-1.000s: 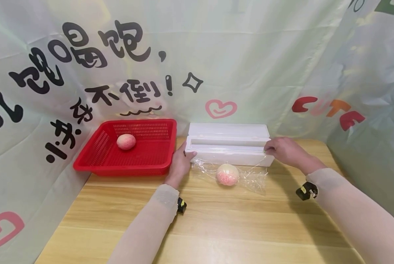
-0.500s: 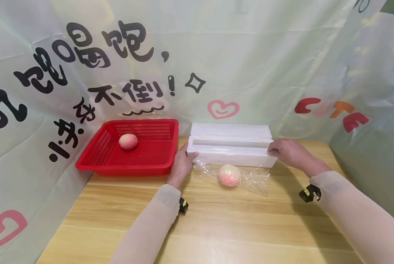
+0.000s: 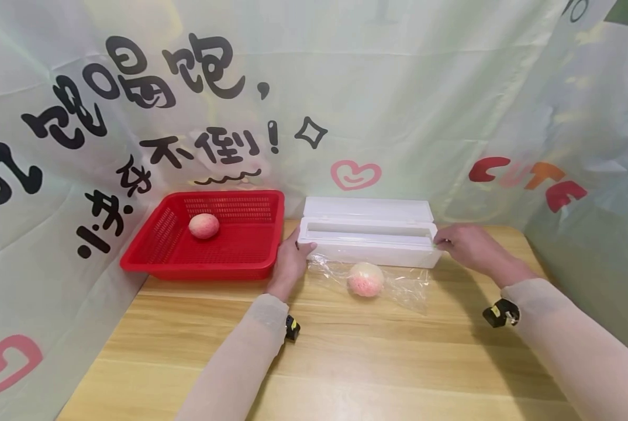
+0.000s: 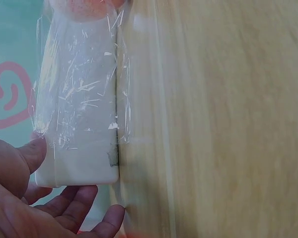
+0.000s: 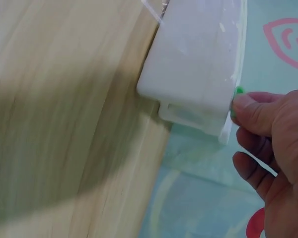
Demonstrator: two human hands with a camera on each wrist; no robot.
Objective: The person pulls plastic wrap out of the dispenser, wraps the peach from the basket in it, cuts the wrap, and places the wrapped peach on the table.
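Note:
A long white cling film dispenser stands on the table with its lid up. My left hand holds the dispenser's left end; in the left wrist view the thumb lies on one side and the fingers curl about the end. At the right end, my right hand pinches a small green slider on the dispenser's edge, mostly hidden by the fingertips. Clear cling film hangs from the front onto the table. A pink and cream peach lies at the film, just before the dispenser.
Left of the dispenser stands a red plastic basket with another peach inside. A printed cloth hangs behind and beside the wooden table.
My right hand has slid a little to the right along the dispenser's edge, to its right end. The left hand keeps its hold, and both peaches stay in place.

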